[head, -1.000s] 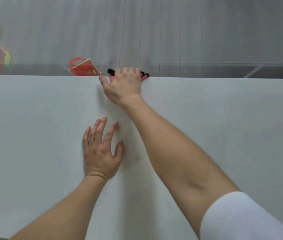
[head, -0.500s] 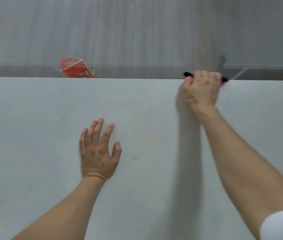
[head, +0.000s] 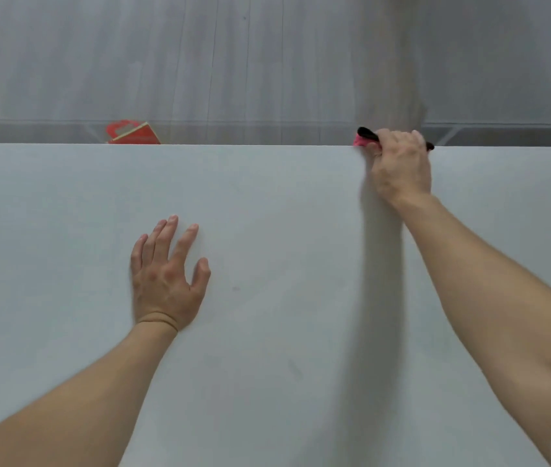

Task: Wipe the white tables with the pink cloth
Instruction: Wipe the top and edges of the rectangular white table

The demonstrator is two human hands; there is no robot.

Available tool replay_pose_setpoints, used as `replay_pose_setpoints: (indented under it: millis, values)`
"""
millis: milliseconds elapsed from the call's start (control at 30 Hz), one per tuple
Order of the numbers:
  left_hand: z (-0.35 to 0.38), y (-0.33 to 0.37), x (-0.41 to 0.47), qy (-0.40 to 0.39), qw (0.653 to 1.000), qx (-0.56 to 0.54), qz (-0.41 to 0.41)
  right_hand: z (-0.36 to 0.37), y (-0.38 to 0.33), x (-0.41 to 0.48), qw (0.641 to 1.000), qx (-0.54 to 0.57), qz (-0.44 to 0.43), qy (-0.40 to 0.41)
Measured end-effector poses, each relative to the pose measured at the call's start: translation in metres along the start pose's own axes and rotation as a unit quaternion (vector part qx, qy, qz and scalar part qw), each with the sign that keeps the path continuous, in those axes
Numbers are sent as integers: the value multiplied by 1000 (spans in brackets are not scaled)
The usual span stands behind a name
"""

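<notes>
The white table (head: 284, 332) fills most of the view. My right hand (head: 400, 166) reaches to the table's far edge at the right and grips the pink cloth (head: 361, 141), which has a black edge; only a pink corner and black tips show past my fingers, the rest is hidden under the hand. My left hand (head: 166, 278) lies flat on the table left of the middle, fingers spread and straight, holding nothing.
A red paper bag (head: 132, 133) with a handle peeks up behind the table's far edge at the left. Beyond the edge lies a grey wooden floor (head: 233, 62). A small dark speck (head: 235, 288) marks the tabletop near the middle.
My right hand has slid the cloth along the far edge from the middle to the right. My left hand has stayed flat in the same place.
</notes>
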State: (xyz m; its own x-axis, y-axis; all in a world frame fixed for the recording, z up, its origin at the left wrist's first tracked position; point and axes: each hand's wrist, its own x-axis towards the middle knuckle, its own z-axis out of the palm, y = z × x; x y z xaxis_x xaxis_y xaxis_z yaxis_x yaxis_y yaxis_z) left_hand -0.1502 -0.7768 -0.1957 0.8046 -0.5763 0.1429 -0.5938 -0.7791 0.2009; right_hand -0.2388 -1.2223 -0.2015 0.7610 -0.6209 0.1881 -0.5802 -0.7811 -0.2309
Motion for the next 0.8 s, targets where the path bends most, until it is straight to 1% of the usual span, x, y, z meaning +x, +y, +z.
replay_pose_setpoints:
  millis: [67,100,167,200,267,300,333,400,433,500,533,567,633,700,767,800]
  values:
    - [1,0,0,-1,1000,5,-1,-32,23,-7,999,-6,42,-7]
    - [1,1,0,-5,1000,8,-2,-47,24,-11,998,15,60,4]
    - [2,2,-1,-21,999,24,-3,-80,10,-29,993,78,72,47]
    - [3,2,-1,-33,999,38,-3,-97,-1,-46,988,128,63,52]
    - [-2,9,0,-78,995,60,-24,-132,-25,-101,967,247,55,9]
    - [-10,20,-1,-104,992,59,-44,-144,-37,-135,952,295,77,-28]
    - [-23,36,-7,-127,989,42,-61,-152,-46,-169,936,329,110,-59]
    - [-58,82,-33,-157,985,-34,-57,-161,-61,-233,900,378,193,-96]
    - [-75,107,-54,-164,981,-90,-40,-167,-68,-263,869,418,242,-109]
    - [-107,154,-114,-192,958,-213,-10,-185,-80,-318,783,519,316,-133]
    - [-120,175,-148,-209,941,-265,5,-195,-85,-344,750,551,337,-141]
    - [-130,192,-180,-223,924,-309,17,-206,-90,-370,733,567,344,-151]
    - [-149,218,-237,-234,902,-363,17,-230,-98,-418,719,590,329,-162]
    - [-164,229,-278,-215,890,-401,-11,-253,-97,-460,714,601,325,-152]
    - [-175,232,-309,-200,886,-417,-36,-272,-88,-496,724,591,319,-155]
    - [-179,232,-321,-194,887,-417,-36,-281,-82,-511,739,575,315,-155]
